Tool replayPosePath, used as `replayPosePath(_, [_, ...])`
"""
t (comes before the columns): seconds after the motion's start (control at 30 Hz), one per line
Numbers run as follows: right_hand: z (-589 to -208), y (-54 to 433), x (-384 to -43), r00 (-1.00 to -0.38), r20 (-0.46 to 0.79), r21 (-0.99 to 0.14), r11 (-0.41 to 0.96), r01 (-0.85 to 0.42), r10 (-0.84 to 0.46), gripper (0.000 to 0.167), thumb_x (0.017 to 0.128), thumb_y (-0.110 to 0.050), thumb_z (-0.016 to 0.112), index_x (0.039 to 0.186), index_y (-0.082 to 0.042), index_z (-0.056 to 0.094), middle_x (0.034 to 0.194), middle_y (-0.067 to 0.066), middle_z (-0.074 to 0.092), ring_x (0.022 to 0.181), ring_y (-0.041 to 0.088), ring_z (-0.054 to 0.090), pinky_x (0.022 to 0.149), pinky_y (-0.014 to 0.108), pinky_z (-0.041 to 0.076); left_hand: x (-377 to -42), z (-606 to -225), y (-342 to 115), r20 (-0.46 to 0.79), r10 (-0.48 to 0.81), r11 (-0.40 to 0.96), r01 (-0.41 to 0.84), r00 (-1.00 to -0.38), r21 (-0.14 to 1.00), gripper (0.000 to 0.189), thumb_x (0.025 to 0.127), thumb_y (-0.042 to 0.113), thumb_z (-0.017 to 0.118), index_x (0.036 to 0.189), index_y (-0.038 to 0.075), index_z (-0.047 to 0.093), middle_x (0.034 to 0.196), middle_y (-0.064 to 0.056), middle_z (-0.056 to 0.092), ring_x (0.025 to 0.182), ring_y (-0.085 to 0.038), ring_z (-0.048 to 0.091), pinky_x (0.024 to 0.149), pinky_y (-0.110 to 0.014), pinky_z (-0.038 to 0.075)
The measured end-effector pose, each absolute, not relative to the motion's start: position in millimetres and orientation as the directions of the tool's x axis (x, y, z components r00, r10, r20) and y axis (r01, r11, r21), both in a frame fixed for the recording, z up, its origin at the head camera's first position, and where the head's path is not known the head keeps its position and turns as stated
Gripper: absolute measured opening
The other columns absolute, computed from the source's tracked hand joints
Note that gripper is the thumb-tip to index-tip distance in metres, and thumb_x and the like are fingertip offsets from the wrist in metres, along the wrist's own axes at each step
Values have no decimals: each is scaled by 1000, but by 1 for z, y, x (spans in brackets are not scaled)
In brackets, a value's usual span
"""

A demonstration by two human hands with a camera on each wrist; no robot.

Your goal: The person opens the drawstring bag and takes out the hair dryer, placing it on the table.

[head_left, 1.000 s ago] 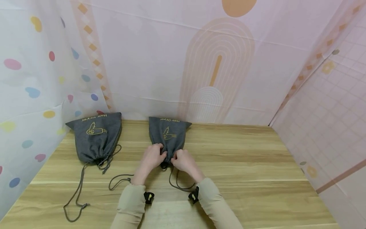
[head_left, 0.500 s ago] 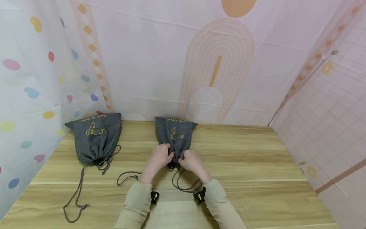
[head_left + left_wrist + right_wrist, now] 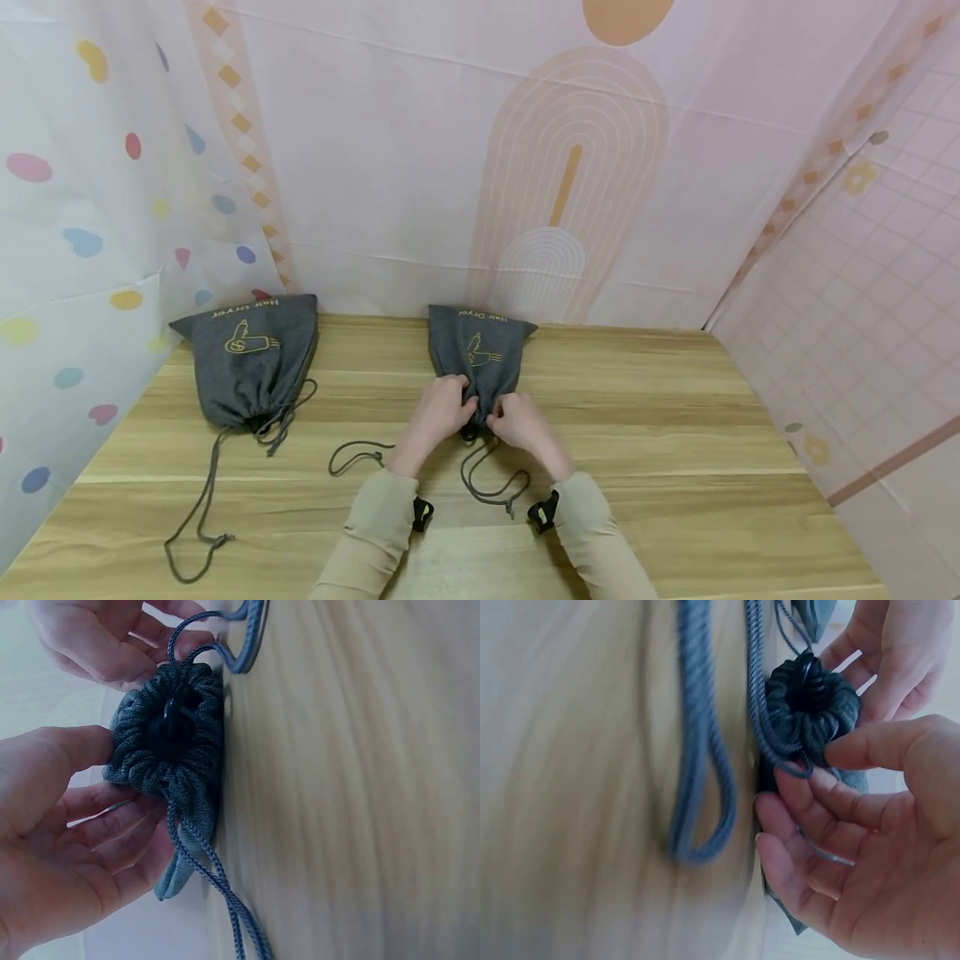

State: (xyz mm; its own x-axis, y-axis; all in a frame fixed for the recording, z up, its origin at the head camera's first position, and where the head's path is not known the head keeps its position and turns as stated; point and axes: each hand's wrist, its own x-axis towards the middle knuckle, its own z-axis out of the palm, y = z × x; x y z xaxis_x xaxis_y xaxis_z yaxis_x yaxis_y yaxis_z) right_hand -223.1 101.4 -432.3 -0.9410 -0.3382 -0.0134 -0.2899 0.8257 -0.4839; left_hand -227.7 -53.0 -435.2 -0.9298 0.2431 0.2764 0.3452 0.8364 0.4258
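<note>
On the table (image 3: 675,417), a gray bag (image 3: 491,354) is pinched beside its gathered mouth (image 3: 139,765) by the left hand (image 3: 442,407) and the right hand (image 3: 519,421). Whether tightening is left cannot be told in the dark centre. Its cords (image 3: 487,498) are left loose; a second bag (image 3: 251,367) is already cinched.

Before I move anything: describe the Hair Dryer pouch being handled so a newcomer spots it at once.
On the wood-grain tabletop, look near the far edge, below the arch-printed backdrop. The dark gray "Hair Dryer" drawstring pouch there is the right-hand one in the head view; unlike its lookalike pouch, it has the person's left grip and right grip at its gathered mouth.
</note>
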Motion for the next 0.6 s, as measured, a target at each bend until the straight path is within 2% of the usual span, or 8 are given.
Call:
replayPosePath(0.17, [-435, 111, -222, -928, 47, -465, 814, -348, -369, 20, 85, -12, 61, 66, -9, 57, 60, 1, 55, 54, 10, 45, 53, 21, 36, -229, -438, -50, 280, 253, 808, 361, -926, 466, 16, 85, 15, 67, 79, 2, 61, 74, -16, 63, 66, -30, 61, 55, -34, 43])
replayPosePath(0.33, [-436, 116, -219, -924, 103, -417, 828, -376, -368, 19, 85, -14, 64, 68, -12, 57, 62, -2, 53, 53, 8, 45, 50, 21, 35, -229, -441, -58, 224, 287, 715, 364, -931, 597, 18, 87, 18, 68, 78, 3, 62, 67, -8, 58, 56, -15, 46, 53, -24, 34])
replayPosePath(0.47, [-434, 116, -215, -906, 200, -346, 838, -421, -373, 12, 82, -13, 68, 76, -12, 58, 70, -2, 53, 58, 8, 48, 50, 22, 36, -224, -437, -67, 170, 321, 666, 349, -932, 659, 19, 82, 17, 73, 89, 0, 67, 82, -9, 66, 71, -16, 58, 66, -29, 48])
replayPosePath(0.6, [-431, 116, -211, -877, 242, -312, 823, -475, -415, 10, 81, -12, 70, 87, -9, 62, 79, -1, 58, 65, 10, 53, 54, 22, 40, -220, -432, -72, 173, 396, 705, 419, -902, 572, 27, 74, 15, 80, 90, -1, 66, 92, -13, 67, 87, -26, 64, 80, -38, 51])
